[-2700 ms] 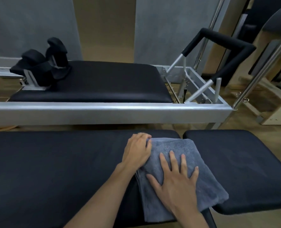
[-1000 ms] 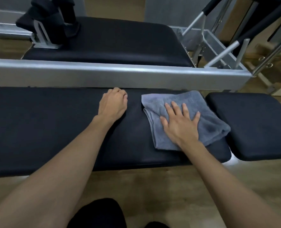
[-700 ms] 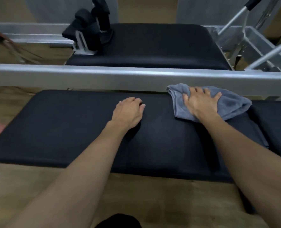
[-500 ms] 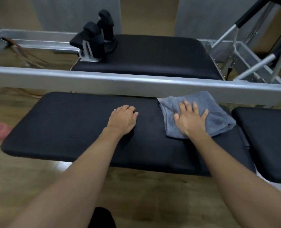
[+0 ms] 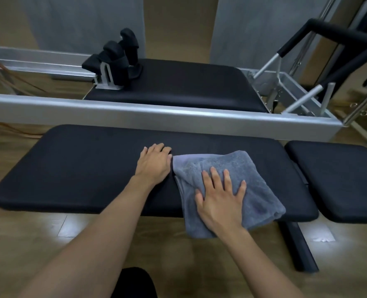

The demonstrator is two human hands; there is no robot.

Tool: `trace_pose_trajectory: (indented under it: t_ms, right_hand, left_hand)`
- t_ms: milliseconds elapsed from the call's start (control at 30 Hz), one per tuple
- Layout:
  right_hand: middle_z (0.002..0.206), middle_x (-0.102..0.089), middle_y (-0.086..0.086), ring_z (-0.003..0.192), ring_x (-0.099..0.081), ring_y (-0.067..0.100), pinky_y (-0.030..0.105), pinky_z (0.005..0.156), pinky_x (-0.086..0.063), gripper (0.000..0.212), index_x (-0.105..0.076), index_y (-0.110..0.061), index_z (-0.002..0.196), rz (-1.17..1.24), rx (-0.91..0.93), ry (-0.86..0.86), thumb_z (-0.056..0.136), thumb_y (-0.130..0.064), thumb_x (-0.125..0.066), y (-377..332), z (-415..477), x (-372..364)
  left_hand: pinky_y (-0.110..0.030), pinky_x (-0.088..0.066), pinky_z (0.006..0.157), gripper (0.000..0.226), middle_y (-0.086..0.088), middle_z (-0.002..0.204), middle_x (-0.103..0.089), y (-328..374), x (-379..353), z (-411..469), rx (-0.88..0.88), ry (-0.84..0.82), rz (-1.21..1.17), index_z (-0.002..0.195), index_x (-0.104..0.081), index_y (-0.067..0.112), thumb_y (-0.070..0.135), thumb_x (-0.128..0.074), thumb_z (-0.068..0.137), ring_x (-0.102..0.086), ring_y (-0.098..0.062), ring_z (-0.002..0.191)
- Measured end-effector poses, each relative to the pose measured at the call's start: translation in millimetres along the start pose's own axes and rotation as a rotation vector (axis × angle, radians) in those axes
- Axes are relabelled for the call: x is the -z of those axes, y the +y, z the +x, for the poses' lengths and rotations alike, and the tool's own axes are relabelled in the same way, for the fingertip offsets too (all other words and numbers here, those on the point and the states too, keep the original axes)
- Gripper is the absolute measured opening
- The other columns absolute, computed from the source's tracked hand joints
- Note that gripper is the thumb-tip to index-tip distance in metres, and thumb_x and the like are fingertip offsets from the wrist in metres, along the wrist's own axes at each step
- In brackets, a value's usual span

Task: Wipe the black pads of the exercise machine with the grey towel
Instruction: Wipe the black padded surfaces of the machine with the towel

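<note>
Below, two hands work one long black pad (image 5: 81, 168). Right hand (image 5: 221, 201) lies spread flat on one grey towel (image 5: 255, 175); left hand (image 5: 154, 163) rests open beside it.

— Where's the right hand (image 5: 221, 198)?
— Flat, palm down, fingers (image 5: 214, 175) spread and pointing away, forearm running back toward the lower right.
— And the left hand (image 5: 154, 163)?
— Palm down too, fingers together and slightly curled, just beside the right hand, its bare forearm stretching back to the lower left.
</note>
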State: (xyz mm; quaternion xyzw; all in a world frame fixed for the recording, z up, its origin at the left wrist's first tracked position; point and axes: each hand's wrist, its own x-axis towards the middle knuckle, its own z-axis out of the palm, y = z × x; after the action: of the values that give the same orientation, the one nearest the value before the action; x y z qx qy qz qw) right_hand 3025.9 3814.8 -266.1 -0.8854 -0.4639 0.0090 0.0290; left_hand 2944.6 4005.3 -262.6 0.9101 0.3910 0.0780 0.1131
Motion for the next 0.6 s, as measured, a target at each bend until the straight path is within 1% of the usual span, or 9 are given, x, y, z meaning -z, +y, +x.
trace_pose_trajectory:
  t_ms: [100,167,233,300,367,433,500,533,600]
  right_hand:
    - [0.163,-0.012,-0.002,0.150,-0.003,0.030,0.069,0.112,-0.002,0.067,-0.015,-0.029,0.154,-0.018,-0.011,-0.028,0.092,-0.056,-0.016,-0.8,39.8,1.6]
    - [0.164,-0.009,-0.002,0.149,0.000,0.031,0.069,0.111,-0.001,0.066,-0.013,-0.029,0.154,0.000,-0.030,-0.024,0.094,-0.057,-0.021,-3.5,81.7,3.2]
    - [0.164,-0.011,-0.001,0.149,-0.002,0.031,0.070,0.111,-0.001,0.067,-0.014,-0.028,0.154,0.008,-0.042,-0.019,0.094,-0.057,-0.022,-8.2,127.7,1.7]
    - [0.162,-0.018,0.002,0.148,-0.007,0.033,0.071,0.110,-0.002,0.067,-0.020,-0.026,0.152,-0.004,-0.045,-0.018,0.093,-0.057,-0.021,-13.9,172.4,-2.8]
    - [0.155,-0.032,0.005,0.144,-0.019,0.034,0.072,0.109,-0.006,0.066,-0.032,-0.024,0.148,-0.012,-0.043,-0.023,0.091,-0.056,-0.020,-20.7,206.7,-3.7]
    - [0.147,-0.043,0.007,0.138,-0.031,0.034,0.071,0.109,-0.010,0.065,-0.041,-0.023,0.142,-0.012,-0.038,-0.037,0.089,-0.055,-0.019,-24.9,220.6,-1.9]
    - [0.146,-0.044,0.005,0.136,-0.033,0.031,0.070,0.109,-0.011,0.063,-0.042,-0.023,0.141,-0.007,-0.027,-0.031,0.090,-0.052,-0.019,-25.2,216.3,-1.2]
    - [0.148,-0.041,0.004,0.138,-0.030,0.030,0.069,0.110,-0.011,0.062,-0.040,-0.023,0.142,0.000,-0.014,-0.019,0.091,-0.051,-0.020,-24.5,209.4,-0.2]
    - [0.156,-0.031,0.002,0.144,-0.020,0.028,0.067,0.112,-0.007,0.062,-0.032,-0.024,0.147,0.013,0.012,-0.016,0.092,-0.051,-0.022,-23.7,191.8,2.3]
  left_hand:
    - [-0.043,-0.012,0.119,0.042,-0.006,0.153,-0.037,-17.7,-2.9,24.2,-0.006,0.042,-0.001,0.142,-0.043,0.018,0.028,-0.031,0.103,-0.026,-0.025,0.145]
    - [-0.042,-0.013,0.119,0.041,-0.006,0.152,-0.038,-29.8,-3.0,39.8,-0.007,0.070,0.011,0.142,-0.044,0.019,0.028,-0.034,0.103,-0.027,-0.025,0.144]
    - [-0.042,-0.013,0.119,0.044,-0.005,0.153,-0.036,-44.8,-1.2,53.2,0.004,0.050,0.025,0.143,-0.042,0.021,0.034,-0.035,0.102,-0.027,-0.025,0.144]
    - [-0.045,-0.010,0.120,0.049,-0.003,0.157,-0.031,-60.3,3.3,64.6,0.024,-0.016,0.037,0.145,-0.038,0.025,0.045,-0.035,0.100,-0.022,-0.024,0.146]
    - [-0.048,-0.009,0.120,0.056,-0.001,0.158,-0.027,-71.0,9.6,72.5,0.051,-0.088,0.046,0.147,-0.035,0.028,0.054,-0.034,0.098,-0.018,-0.023,0.148]
    - [-0.049,-0.009,0.120,0.058,-0.001,0.159,-0.025,-74.1,14.6,73.8,0.066,-0.125,0.058,0.148,-0.032,0.029,0.056,-0.033,0.097,-0.016,-0.024,0.148]
    - [-0.049,-0.010,0.120,0.055,-0.001,0.159,-0.024,-74.9,19.9,72.5,0.069,-0.150,0.073,0.148,-0.031,0.029,0.053,-0.032,0.099,-0.016,-0.024,0.148]
    - [-0.050,-0.011,0.120,0.053,-0.001,0.159,-0.024,-75.7,21.6,70.9,0.073,-0.157,0.078,0.149,-0.031,0.029,0.049,-0.031,0.100,-0.016,-0.025,0.148]
    - [-0.050,-0.012,0.119,0.049,-0.001,0.159,-0.025,-76.1,24.8,67.6,0.086,-0.157,0.077,0.149,-0.031,0.027,0.043,-0.029,0.102,-0.017,-0.026,0.148]
